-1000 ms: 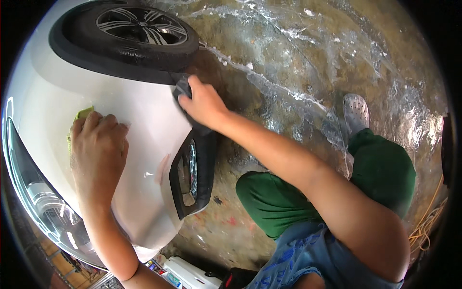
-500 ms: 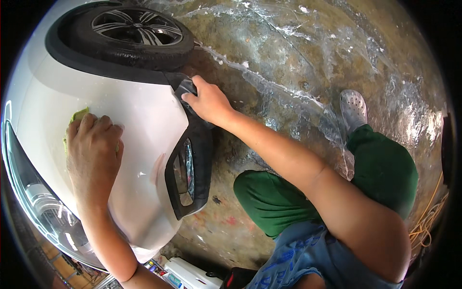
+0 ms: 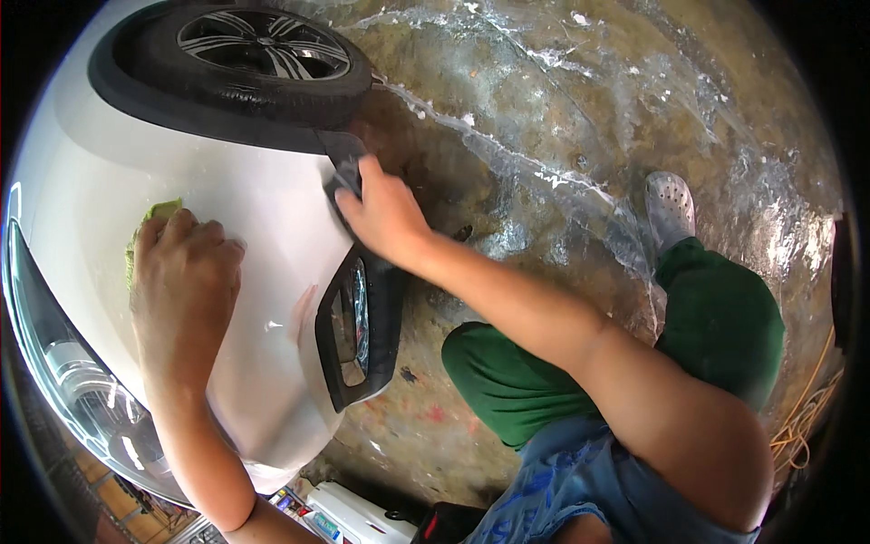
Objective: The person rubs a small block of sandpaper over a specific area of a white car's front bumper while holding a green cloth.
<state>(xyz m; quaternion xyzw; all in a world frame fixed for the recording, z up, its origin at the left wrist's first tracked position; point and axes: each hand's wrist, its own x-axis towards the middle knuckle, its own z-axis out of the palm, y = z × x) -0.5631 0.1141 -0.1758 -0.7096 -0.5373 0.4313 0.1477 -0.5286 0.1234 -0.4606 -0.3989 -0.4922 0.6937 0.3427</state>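
Note:
My left hand, fingers curled, presses a folded green cloth against the white painted panel of a car's front corner. Fingers of my right hand are closed on a dark cloth or pad, held to the black lower trim below the wheel arch; its exact shape is hard to make out. The tire and dark alloy wheel are above. The black-framed bumper opening is just below my right hand, and the headlight is at the lower left, beside my left forearm.
Stained, cracked concrete floor lies to the right, under my bent legs in green trousers and a grey clog. An orange cord is coiled at the right edge. A white plastic case and small containers lie at the bottom.
My right hand has shifted slightly down along the black trim. My left hand moved a little left, then back right, still with the green cloth under it.

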